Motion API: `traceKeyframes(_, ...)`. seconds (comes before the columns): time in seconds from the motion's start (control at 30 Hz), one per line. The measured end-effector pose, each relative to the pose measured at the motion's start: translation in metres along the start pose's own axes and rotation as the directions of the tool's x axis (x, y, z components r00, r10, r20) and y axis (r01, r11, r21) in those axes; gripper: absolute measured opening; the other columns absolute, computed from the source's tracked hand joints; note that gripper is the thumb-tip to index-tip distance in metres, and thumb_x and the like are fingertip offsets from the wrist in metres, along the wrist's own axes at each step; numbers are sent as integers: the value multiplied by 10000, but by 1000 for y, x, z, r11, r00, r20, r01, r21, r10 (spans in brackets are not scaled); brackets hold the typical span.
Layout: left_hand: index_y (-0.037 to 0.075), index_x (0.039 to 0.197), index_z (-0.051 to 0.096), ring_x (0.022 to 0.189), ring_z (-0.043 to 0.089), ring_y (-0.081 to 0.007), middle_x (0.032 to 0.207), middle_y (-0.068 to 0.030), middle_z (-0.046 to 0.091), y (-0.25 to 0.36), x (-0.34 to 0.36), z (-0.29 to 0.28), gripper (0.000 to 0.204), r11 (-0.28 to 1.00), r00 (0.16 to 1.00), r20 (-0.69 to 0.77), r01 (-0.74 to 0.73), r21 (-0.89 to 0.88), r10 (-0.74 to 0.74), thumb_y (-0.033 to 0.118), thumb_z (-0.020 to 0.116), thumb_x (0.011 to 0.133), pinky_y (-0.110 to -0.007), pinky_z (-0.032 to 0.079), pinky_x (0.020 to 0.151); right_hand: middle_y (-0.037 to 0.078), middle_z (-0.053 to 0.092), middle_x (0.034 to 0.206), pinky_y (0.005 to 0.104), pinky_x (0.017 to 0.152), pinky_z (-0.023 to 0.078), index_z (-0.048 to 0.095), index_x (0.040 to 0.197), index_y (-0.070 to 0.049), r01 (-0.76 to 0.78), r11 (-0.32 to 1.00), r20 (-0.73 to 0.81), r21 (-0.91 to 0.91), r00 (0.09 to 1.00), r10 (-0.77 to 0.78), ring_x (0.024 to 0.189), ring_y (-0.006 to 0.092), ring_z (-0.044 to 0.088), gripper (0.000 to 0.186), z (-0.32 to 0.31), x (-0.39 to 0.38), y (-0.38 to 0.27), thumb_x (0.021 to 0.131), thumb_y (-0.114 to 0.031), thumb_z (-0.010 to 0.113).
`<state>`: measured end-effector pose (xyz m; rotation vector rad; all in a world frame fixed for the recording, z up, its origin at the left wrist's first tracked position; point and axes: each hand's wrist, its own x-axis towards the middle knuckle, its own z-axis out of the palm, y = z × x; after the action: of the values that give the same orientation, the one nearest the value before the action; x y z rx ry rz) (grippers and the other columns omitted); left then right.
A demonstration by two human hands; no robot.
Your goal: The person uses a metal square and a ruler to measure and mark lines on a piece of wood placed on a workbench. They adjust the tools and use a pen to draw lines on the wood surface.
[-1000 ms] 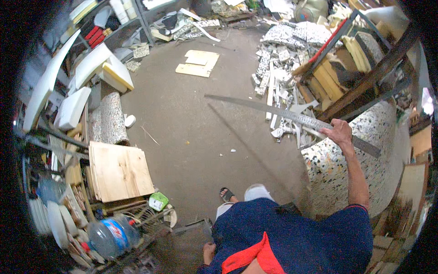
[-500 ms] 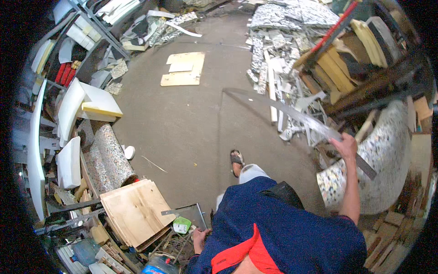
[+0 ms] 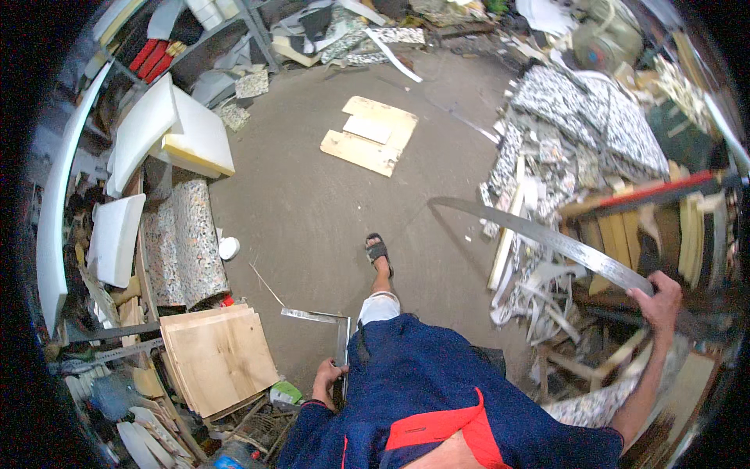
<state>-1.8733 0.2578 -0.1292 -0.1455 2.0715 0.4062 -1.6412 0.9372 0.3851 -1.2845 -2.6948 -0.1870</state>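
Right of the board [image 3: 361, 151] and nearer you, your right hand [image 3: 660, 301] is closed round the ruler [image 3: 547, 236], a long, flat metal strip (its bend may be the lens) reaching leftward and away, its tip nearer the board than either hand. Slightly left of the board, on its near side, your left hand [image 3: 330, 374] grips the square [image 3: 344, 336], a thin metal L. Pale, grained plywood [image 3: 219, 359] sits to the board's near left; speckled foam [image 3: 582, 113] to its right.
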Motion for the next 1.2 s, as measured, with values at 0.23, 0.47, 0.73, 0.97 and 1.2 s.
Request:
traceKeyframes(0.23, -14, 1094, 729, 969, 722, -318, 1028, -199, 747, 104, 113, -80, 567, 995, 989, 144, 48, -85, -36, 339, 830, 662, -418, 550, 850, 180, 514, 755, 479, 655, 394, 522, 810, -7, 477, 823, 71, -309, 874, -480, 718, 394, 515, 561, -66, 215, -44, 566, -386, 856)
traceKeyframes(0.47, -16, 1158, 693, 1017, 704, -323, 1100, -195, 729, 249, 196, -195, 681, 991, 972, 236, 28, -131, 4, 383, 880, 638, -430, 542, 895, 198, 595, 1144, 455, 967, 442, 595, 1184, 20, 424, 905, -79, -42, 901, -426, 1094, 389, 561, 643, -89, 395, -68, 618, -167, 838)
traceKeyframes(0.73, -1, 1214, 667, 1074, 685, -325, 1167, -192, 712, 423, 231, -261, 753, 981, 995, 94, 62, -183, -45, 376, 936, 620, -438, 533, 937, 201, 577, 691, 466, 599, 442, 554, 704, -9, 521, 849, -67, -89, 847, -527, 650, 403, 571, 534, 88, 626, -211, 574, -396, 898)
traceKeyframes(0.97, 34, 1113, 729, 1097, 676, -365, 1143, -198, 720, 549, 250, -203, 718, 989, 991, -19, 130, -70, -131, 538, 872, 622, -431, 534, 931, 232, 680, 802, 512, 711, 515, 653, 855, -9, 490, 860, 177, 141, 842, -509, 750, 435, 660, 511, 329, 812, -293, 690, -451, 850)
traceKeyframes(1.2, 48, 1089, 734, 979, 705, -343, 1046, -194, 738, 631, 257, -114, 583, 945, 974, 114, 220, -243, -198, 405, 851, 643, -420, 550, 842, 257, 711, 1003, 481, 844, 548, 702, 992, 3, 484, 868, 389, 112, 782, -486, 974, 403, 692, 640, 526, 911, -352, 691, -549, 818)
